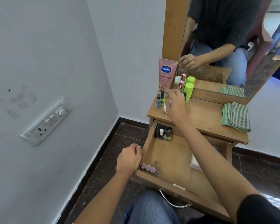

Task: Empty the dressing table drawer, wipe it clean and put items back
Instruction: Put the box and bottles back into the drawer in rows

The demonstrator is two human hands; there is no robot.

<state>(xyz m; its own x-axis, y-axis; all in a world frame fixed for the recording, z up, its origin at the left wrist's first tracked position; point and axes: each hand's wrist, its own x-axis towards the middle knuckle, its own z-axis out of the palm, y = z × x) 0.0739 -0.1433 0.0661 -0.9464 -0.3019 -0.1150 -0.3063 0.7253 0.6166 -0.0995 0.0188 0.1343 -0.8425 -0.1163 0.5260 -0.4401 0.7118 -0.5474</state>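
Note:
The wooden drawer [168, 156] of the dressing table is pulled open. My left hand [129, 159] grips the drawer's left wall. Several nail polish bottles [162, 132] stand in its back left corner. Three pink round items [147, 167] lie at the front left, and a pale box [195, 162] at the right is partly hidden by my arm. My right hand [176, 105] is over the table top [205, 117], its fingers around a small white jar [166, 107]. A green checked cloth [235, 116] lies folded on the top's right side.
A pink Vaseline tube [166, 73], a blue spray bottle [158, 101], a rose-gold tube [181, 84] and a green bottle [188, 91] crowd the top's back left by the mirror [233, 46]. A wall with a switch panel [47, 122] is close on the left. My knee is under the drawer handle [173, 202].

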